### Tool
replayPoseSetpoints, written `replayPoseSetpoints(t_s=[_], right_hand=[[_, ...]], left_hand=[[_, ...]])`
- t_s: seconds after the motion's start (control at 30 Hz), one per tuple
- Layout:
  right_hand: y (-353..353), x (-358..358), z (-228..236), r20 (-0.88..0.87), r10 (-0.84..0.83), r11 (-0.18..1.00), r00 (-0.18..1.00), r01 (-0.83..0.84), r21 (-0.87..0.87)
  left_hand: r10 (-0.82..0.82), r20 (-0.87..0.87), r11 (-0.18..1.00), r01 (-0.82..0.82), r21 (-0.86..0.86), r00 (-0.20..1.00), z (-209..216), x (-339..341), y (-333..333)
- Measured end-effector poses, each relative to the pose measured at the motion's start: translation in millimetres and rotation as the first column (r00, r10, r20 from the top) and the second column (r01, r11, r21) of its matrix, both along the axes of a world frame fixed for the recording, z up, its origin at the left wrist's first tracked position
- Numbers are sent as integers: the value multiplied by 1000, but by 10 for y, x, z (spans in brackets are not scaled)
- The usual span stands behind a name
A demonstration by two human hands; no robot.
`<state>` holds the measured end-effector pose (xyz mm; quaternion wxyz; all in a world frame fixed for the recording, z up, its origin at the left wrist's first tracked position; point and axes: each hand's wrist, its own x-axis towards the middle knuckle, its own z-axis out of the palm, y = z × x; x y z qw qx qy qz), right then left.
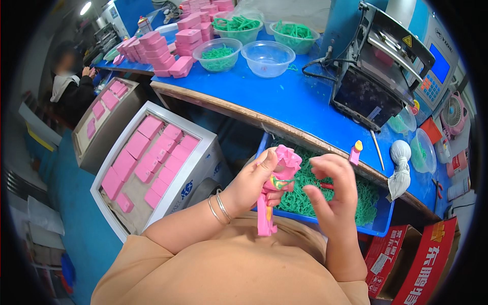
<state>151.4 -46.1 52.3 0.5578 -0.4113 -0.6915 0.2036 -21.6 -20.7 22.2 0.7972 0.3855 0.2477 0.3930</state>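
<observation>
My left hand [254, 178] is closed around a pink moulded piece [287, 157] with jagged upper edges and green and yellow patches; its kind is unclear. A long pink strip [264, 216] with a yellow mark hangs below the same fingers. My right hand [338, 195] is just to the right, thumb and fingers apart and curved. A small red thing [327, 186] shows between its thumb and forefinger; whether the hand touches it I cannot tell. Beneath both hands lies a blue tray [384, 223] full of green rubbery scraps [300, 201].
A blue workbench [305, 96] carries plastic bowls [268, 58], stacked pink blocks [157, 51] and a press machine [376, 76]. A pink-yellow piece [356, 152] and a stick [377, 150] lie near its edge. Left stands a box of pink blocks [147, 157]; right, a red carton [427, 259]. Another person [73, 91] sits far left.
</observation>
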Motion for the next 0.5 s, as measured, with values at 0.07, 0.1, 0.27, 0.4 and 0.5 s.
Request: replayPoseSetpoints(t_s=[0.07,0.1,0.27,0.4,0.5], right_hand=[[24,7,31,275,168,981,947,-189,51],[30,-35,23,318,173,974,932,-210,85],[56,-110,-95,384,104,972,917,-176,155],[46,-147,-155,417,86,971,905,-170,167],[45,-151,-227,350,80,976,933,-145,165]], left_hand=[[1,36,1000,-1,3,999,-3,10,-51],[-1,34,1000,1,-4,999,-4,29,-71],[24,-125,997,-15,72,992,-15,42,-81],[97,-221,991,-73,115,971,-44,78,-85],[108,-204,991,-88,104,973,-18,84,-100]])
